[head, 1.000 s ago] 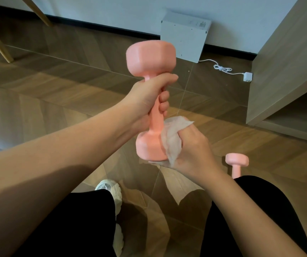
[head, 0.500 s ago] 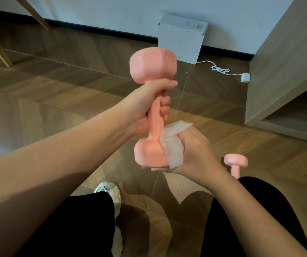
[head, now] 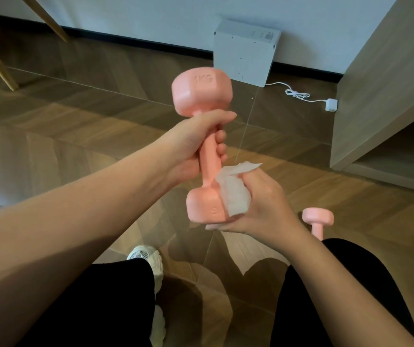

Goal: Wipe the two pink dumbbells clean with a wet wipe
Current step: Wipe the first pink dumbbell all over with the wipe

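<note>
Head view looks down on both hands at chest height, and I read the arrangement as a hold-and-rub setup. My left hand (head: pixel 196 144) is closed in a full fist around the upper part of the bar of the near dumbbell (head: pixel 204 146), with the thumb lying across just under the upper head. That grip keeps the weight roughly upright, tilted a little, so that the lower head hangs free and can be reached from the side. The upper head shows a raised "1KG" mark.

My right hand (head: pixel 258 206) is curled around a bunched wet wipe (head: pixel 233 194), fingers folded over it and the thumb stretched under the lower head. The wipe is pressed against the right side of that lower head and the foot of the bar, with one loose corner sticking up past the fingers. I judge that this is the wiping of the lower end, with the upper head and the gripped part of the bar out of reach until the left hand shifts.

Further out, the second dumbbell (head: pixel 317 219) stands on end on the wooden floor (head: pixel 75 126), just beyond my right knee and partly hidden by the black trouser leg, well apart from both hands. A white shoe (head: pixel 148 259) shows below, between the legs.
</note>
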